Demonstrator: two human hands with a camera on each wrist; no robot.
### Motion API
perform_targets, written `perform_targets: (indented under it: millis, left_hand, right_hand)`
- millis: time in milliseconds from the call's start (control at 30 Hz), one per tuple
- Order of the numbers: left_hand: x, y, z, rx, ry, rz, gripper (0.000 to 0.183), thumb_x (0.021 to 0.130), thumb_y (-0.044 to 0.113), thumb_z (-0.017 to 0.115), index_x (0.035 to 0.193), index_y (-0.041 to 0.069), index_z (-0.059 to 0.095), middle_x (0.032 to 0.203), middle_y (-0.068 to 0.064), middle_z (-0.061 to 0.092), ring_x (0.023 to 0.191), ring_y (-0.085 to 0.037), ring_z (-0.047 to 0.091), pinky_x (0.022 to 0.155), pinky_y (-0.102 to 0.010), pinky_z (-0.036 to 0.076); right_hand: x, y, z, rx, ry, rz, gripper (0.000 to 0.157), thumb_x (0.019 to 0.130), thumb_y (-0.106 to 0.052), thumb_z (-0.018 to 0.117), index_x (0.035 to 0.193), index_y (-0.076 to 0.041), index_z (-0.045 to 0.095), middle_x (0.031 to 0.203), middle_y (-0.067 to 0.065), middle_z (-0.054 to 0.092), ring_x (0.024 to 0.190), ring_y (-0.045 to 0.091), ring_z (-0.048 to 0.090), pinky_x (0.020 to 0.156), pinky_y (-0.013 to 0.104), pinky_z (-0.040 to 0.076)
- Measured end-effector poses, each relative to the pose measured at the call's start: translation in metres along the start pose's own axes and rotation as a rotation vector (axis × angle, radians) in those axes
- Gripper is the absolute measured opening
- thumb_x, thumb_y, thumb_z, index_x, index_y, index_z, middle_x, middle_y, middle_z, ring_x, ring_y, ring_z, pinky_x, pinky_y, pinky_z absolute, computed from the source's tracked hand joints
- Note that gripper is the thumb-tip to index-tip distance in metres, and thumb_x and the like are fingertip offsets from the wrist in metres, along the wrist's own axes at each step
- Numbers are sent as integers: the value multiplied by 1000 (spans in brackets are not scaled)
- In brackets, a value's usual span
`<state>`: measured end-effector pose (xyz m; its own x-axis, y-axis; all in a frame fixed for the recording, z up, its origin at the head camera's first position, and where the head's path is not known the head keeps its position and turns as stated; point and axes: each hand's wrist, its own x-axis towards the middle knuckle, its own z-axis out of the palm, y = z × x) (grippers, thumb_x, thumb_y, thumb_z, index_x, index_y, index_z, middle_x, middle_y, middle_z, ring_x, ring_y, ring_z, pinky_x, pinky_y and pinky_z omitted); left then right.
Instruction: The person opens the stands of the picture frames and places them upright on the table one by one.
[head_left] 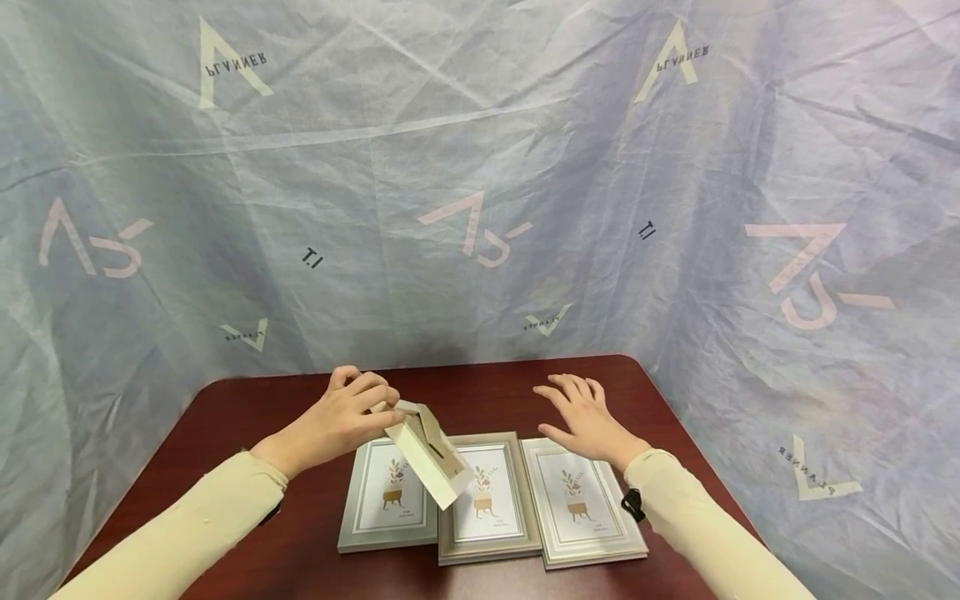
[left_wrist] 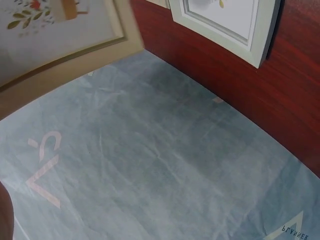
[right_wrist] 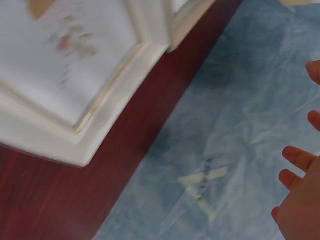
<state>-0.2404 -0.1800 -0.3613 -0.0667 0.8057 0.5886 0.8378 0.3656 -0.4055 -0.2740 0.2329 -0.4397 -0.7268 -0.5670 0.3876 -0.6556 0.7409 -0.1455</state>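
My left hand (head_left: 347, 417) grips one end of a cream picture frame (head_left: 423, 458), tilted in the air above the row on the table. Its printed front (left_wrist: 55, 42), with leaves and an orange pot, shows in the left wrist view. Below lie three picture frames side by side: a pale grey-green one (head_left: 350, 521) on the left, a beige one (head_left: 489, 552) in the middle and a white one (head_left: 596, 554) on the right. My right hand (head_left: 588, 421) hovers over the far end of the white frame, fingers spread and holding nothing.
The dark red table (head_left: 247, 417) has rounded far corners. Greyish-blue fabric (head_left: 360, 275) with printed letters hangs behind it and along both sides. A black band (head_left: 633, 504) sits at the right wrist.
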Motion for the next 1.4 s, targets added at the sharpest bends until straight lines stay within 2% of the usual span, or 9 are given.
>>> perform_targets:
  millis: [100,200,233,300,367,533,767,1067,1400]
  left_hand:
    - [1,2,0,-5,37,29,30,74,5,78,98,18,67,98,1,60,94,-21,56,79,-47,32]
    - [3,5,0,2,89,65,9,89,13,66,97,17,68,96,0,62,92,-22,57,78,-46,31]
    - [4,5,1,9,107,76,7,95,14,61,97,17,68,96,0,62,92,-22,57,78,-46,31]
    - [6,7,1,18,141,96,18,103,16,51,96,17,68,96,0,62,90,-21,57,77,-46,31]
    - [7,8,1,27,166,108,26,107,17,44,96,17,68,95,1,62,89,-21,56,77,-46,31]
    - [11,11,2,43,200,124,28,108,14,43,94,18,67,93,1,62,88,-20,56,76,-46,32]
    - [9,14,3,44,190,125,30,108,12,41,94,17,67,94,3,61,89,-20,56,76,-46,33]
    - [8,17,2,31,171,114,31,108,9,41,95,17,68,96,3,60,90,-20,55,77,-46,32]
    - [11,18,3,21,164,118,30,108,10,41,97,17,68,97,3,61,91,-20,55,78,-46,32]
  right_hand:
    - [-9,11,1,-14,-19,21,58,94,-35,68,143,-11,49,145,21,40,134,41,33,102,64,17]
    - [-17,20,3,-32,-24,42,57,93,-32,69,142,-11,50,144,21,41,133,41,33,102,64,18]
    - [-20,23,3,-38,-23,49,57,92,-31,70,141,-10,50,144,22,41,133,42,34,101,64,18]
    - [-24,28,3,-45,-16,64,57,92,-30,71,140,-10,50,143,22,41,132,43,35,101,64,19]
    - [-28,33,3,-46,-11,76,56,91,-29,70,140,-9,51,142,23,41,131,44,35,100,65,19]
    - [-32,38,3,-43,-11,91,56,91,-28,71,140,-9,51,142,24,42,130,45,36,99,65,19]
    - [-29,38,4,-44,-77,74,58,93,-32,68,144,-11,48,145,21,40,133,40,34,101,63,18]
    - [-9,25,8,-60,-138,-23,57,95,-32,67,145,-14,47,146,17,41,136,34,34,105,59,19]
    - [22,2,29,-116,-154,-179,55,95,-34,67,143,-15,49,143,16,44,133,33,38,103,60,24]
